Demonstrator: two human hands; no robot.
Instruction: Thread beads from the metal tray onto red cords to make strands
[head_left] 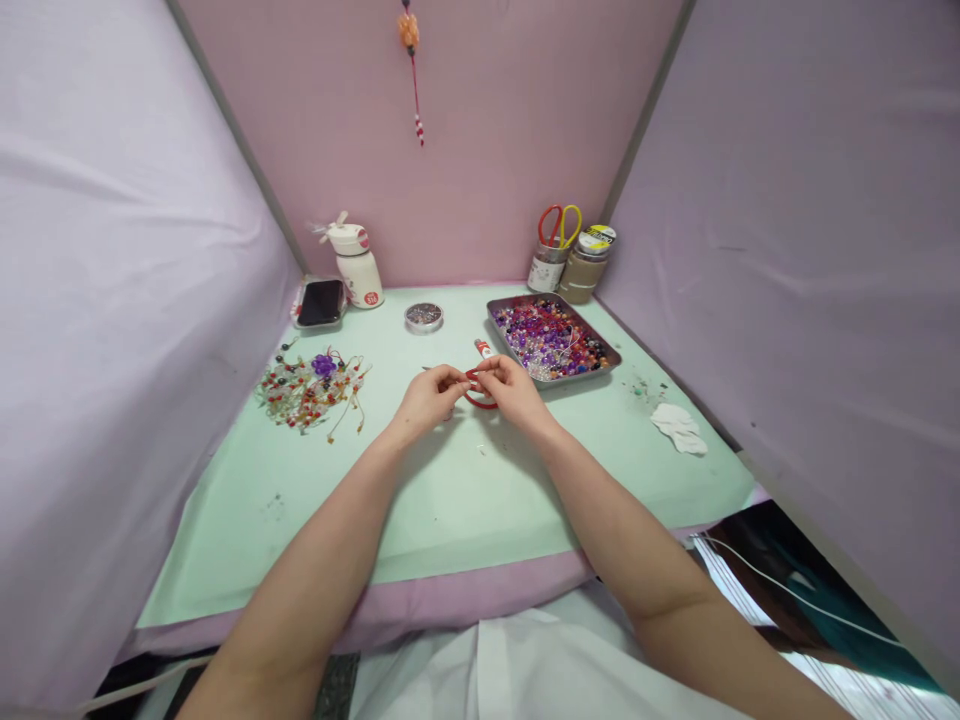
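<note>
My left hand (433, 396) and my right hand (511, 388) meet over the middle of the table, fingertips pinched close together. Whatever lies between the fingers is too small or hidden to make out. Right at the fingertips shows a red loop (481, 404), which looks like a scissor handle; the fingers cover part of it, and I cannot tell whether it is held or lies beneath. A thin dark tip (427, 369) pokes out left of my left hand. Behind my right hand is a small red-and-white tube (484, 348), partly hidden.
A metal tray (609, 368) of mixed beads is at right. Strung beads (311, 390) lie left. Behind stand a round bead dish (424, 318), white bottle (358, 265), phone (321, 302), scissors (561, 225) in a jar (546, 272) and another jar (585, 270). White tissue (679, 428) lies right.
</note>
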